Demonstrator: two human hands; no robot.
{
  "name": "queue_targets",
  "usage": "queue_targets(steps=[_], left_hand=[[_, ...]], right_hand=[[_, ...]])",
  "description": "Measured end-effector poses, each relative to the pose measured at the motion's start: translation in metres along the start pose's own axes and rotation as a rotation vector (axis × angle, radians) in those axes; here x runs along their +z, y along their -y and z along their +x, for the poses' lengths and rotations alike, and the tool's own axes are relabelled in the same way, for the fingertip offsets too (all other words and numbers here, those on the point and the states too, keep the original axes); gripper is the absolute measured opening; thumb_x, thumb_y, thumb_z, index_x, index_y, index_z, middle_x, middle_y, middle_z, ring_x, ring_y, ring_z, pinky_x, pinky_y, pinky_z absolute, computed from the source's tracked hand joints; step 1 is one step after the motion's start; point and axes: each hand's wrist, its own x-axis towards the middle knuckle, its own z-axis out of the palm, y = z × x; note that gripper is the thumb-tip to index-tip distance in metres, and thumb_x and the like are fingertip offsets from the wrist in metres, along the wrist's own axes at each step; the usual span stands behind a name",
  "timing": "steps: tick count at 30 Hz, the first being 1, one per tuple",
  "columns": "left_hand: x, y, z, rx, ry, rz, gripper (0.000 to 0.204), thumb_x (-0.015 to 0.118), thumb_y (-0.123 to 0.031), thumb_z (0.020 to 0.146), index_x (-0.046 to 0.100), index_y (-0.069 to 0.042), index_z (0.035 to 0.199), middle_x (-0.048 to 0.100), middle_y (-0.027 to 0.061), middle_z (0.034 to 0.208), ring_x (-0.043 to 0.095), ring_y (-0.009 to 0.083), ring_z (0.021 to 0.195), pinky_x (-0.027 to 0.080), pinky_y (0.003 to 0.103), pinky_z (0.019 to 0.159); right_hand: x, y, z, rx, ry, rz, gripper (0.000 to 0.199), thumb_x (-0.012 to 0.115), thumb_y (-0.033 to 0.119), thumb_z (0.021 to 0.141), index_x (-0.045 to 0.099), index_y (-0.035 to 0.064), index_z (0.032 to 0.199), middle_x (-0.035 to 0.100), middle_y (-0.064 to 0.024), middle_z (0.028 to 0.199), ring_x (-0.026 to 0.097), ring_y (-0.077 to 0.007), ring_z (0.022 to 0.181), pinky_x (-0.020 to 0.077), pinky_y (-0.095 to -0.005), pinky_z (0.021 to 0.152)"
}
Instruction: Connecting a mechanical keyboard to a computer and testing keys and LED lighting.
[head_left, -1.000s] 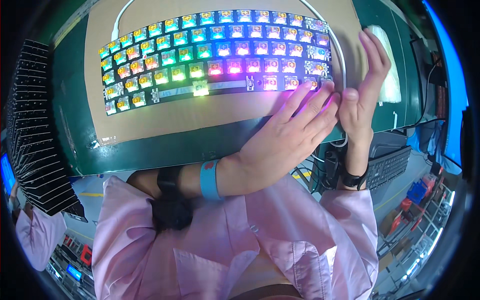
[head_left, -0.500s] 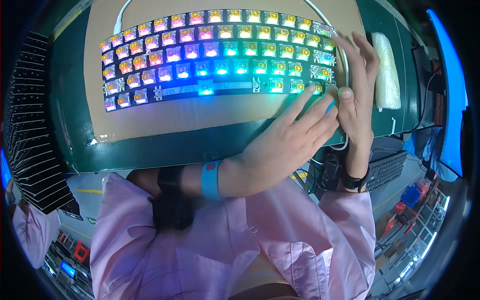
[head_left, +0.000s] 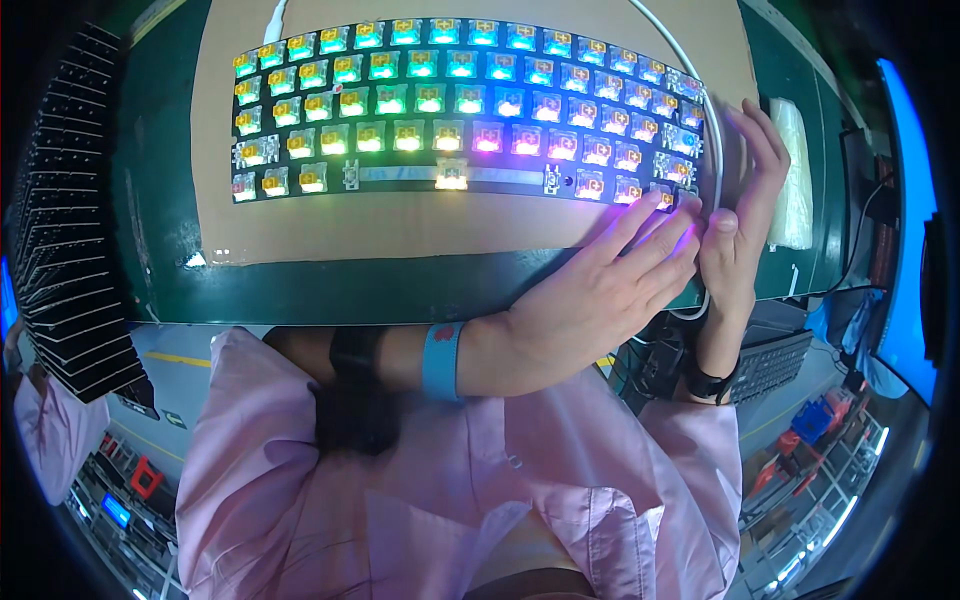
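A lit keyboard without keycaps (head_left: 430,98) lies on a brown cardboard sheet (head_left: 330,235), its clear and yellow switches glowing in several colours. My left hand (head_left: 600,300) reaches across to the keyboard's lower right corner. Its fingers are stretched out, with the tips on or just over the last bottom-row switches, and it grips nothing. Beside the right edge stands my right hand (head_left: 745,220), fingers extended and thumb apart, near the white cable (head_left: 716,150). The thumb is close to the left fingertips; whether it touches the board I cannot tell.
A clear plastic-wrapped bundle (head_left: 790,175) lies right of my right hand. Dark boards stand in a row (head_left: 75,220) at the left. A monitor (head_left: 905,230) rises at the far right, and a black keyboard (head_left: 775,365) sits below the green table's edge (head_left: 400,305).
The key lights have changed colour across the board. My right fingertips have drawn away from the keyboard's upper right edge. My left hand stays at the lower right corner. The whole view has shifted slightly.
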Motion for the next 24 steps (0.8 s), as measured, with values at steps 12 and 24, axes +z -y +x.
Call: queue_targets(steps=[12, 24], left_hand=[[0.000, 0.000, 0.001, 0.002, -0.006, 0.055, 0.043, 0.048, -0.027, 0.079, 0.054, -0.012, 0.119, 0.043, 0.0036, 0.129, 0.032, 0.0241, 0.131, 0.019, 0.049, 0.109], [0.000, 0.000, 0.000, 0.021, 0.019, 0.014, 0.042, 0.048, -0.026, 0.079, 0.055, -0.012, 0.118, 0.046, 0.0036, 0.126, 0.033, 0.0249, 0.130, 0.018, 0.049, 0.110]], right_hand=[[-0.008, 0.009, -0.001, -0.021, 0.026, 0.010, 0.049, 0.045, 0.046, 0.088, 0.063, 0.0050, 0.107, 0.042, -0.0197, 0.124, 0.041, -0.0337, 0.118, 0.0326, -0.0437, 0.098], [-0.006, 0.008, 0.000, -0.113, -0.048, -0.044, 0.036, 0.050, 0.035, 0.087, 0.066, 0.0057, 0.100, 0.043, -0.0198, 0.122, 0.041, -0.0330, 0.118, 0.0328, -0.0438, 0.099]])
